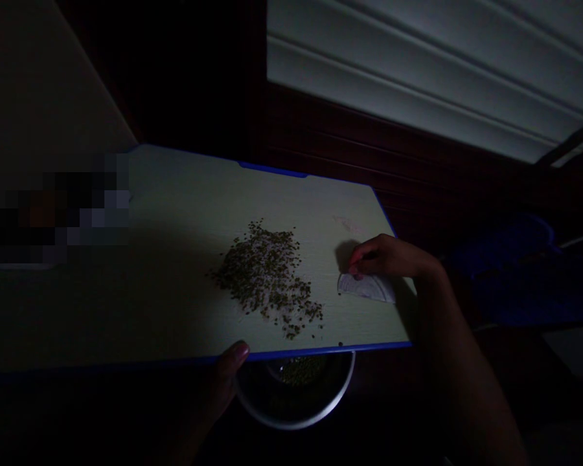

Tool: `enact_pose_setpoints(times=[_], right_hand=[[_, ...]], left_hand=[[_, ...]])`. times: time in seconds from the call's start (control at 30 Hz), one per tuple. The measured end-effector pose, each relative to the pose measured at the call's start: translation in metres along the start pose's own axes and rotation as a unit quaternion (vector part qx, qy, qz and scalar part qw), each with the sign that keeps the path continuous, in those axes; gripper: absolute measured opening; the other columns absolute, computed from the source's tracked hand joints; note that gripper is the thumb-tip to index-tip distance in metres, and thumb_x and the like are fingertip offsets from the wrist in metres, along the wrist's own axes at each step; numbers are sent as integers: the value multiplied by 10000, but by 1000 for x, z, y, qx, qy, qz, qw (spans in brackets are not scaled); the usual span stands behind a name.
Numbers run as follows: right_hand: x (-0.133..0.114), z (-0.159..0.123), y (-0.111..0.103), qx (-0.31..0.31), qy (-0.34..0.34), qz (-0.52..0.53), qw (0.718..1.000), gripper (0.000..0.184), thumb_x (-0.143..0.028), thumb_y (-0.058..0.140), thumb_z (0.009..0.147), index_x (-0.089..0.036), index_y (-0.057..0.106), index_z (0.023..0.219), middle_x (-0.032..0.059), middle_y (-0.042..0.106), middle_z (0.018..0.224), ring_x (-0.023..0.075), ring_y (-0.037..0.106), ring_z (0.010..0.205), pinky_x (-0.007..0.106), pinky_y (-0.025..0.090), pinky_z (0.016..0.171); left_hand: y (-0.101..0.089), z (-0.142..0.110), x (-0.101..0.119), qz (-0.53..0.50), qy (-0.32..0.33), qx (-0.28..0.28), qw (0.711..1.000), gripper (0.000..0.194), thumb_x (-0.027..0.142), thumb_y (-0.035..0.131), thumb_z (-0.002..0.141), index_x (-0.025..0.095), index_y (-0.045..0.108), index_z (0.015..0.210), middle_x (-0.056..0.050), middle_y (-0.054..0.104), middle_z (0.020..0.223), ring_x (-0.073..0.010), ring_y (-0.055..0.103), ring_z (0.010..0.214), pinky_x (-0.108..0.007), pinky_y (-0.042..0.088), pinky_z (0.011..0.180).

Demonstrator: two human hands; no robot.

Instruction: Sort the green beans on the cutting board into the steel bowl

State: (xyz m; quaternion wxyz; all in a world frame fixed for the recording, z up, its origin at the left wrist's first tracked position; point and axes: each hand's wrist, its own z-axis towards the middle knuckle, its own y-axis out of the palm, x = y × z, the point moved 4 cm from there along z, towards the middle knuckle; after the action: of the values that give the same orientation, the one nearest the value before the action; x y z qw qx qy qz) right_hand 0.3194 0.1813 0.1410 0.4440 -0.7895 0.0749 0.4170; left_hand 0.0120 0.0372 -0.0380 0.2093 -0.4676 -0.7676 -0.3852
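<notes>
A loose pile of small dark green seeds or beans [267, 272] lies on a pale tabletop [175, 194] with blue edging. To its right, my right hand [381, 255] is bent down with its fingertips pinched at the top of a pale half-round piece [366, 288], which looks flat; its kind is unclear. My left hand [228, 369] is at the near edge, its thumb over the blue rim and its other fingers hidden in shadow. Beneath that edge, beside the left hand, is a round metal bowl [315, 414] with more green seeds or beans inside.
A faint pinkish patch [348, 224] marks the tabletop beyond my right hand. At the left a blurred-out area hides something on the table. Dark blue chair-like shapes [515, 278] stand at right. Behind are a dark wooden panel and pale slats [418, 65]. The light is dim.
</notes>
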Motion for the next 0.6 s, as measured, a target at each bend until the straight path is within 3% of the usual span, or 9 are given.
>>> enact_pose_setpoints(times=[0.13, 0.37, 0.5, 0.6], right_hand=[[-10, 9, 18, -52, -29, 34, 998, 165, -337, 716, 893, -199, 807, 896, -4, 771, 760, 133, 697, 717, 259, 525, 723], [-16, 5, 24, -119, -17, 52, 991, 266, -408, 749, 883, -152, 811, 920, 34, 779, 780, 145, 711, 724, 251, 519, 707], [-22, 2, 32, -166, -15, 51, 985, 266, -395, 744, 898, -140, 812, 931, 57, 794, 818, 150, 726, 754, 241, 530, 711], [-26, 3, 40, -188, -9, 61, 980, 238, -371, 762, 890, -141, 813, 926, 49, 789, 789, 133, 709, 708, 218, 526, 662]], left_hand=[[3, -3, -3, 11, -8, -34, 999, 369, 546, 869, 552, 268, 627, 547, 0, 715, 548, -353, 764, 820, -507, 584, 929], [3, -2, -9, -1, -33, -80, 996, 376, 590, 848, 597, 256, 676, 573, -87, 825, 776, -446, 709, 1118, -508, 529, 1018], [-6, 1, -13, -13, -25, -23, 999, 315, 519, 862, 582, 250, 712, 646, -98, 836, 828, -444, 664, 1218, -512, 495, 1066], [-4, 0, -13, -13, -23, -26, 999, 304, 516, 867, 571, 263, 719, 654, -85, 839, 824, -443, 680, 1196, -515, 520, 1040]])
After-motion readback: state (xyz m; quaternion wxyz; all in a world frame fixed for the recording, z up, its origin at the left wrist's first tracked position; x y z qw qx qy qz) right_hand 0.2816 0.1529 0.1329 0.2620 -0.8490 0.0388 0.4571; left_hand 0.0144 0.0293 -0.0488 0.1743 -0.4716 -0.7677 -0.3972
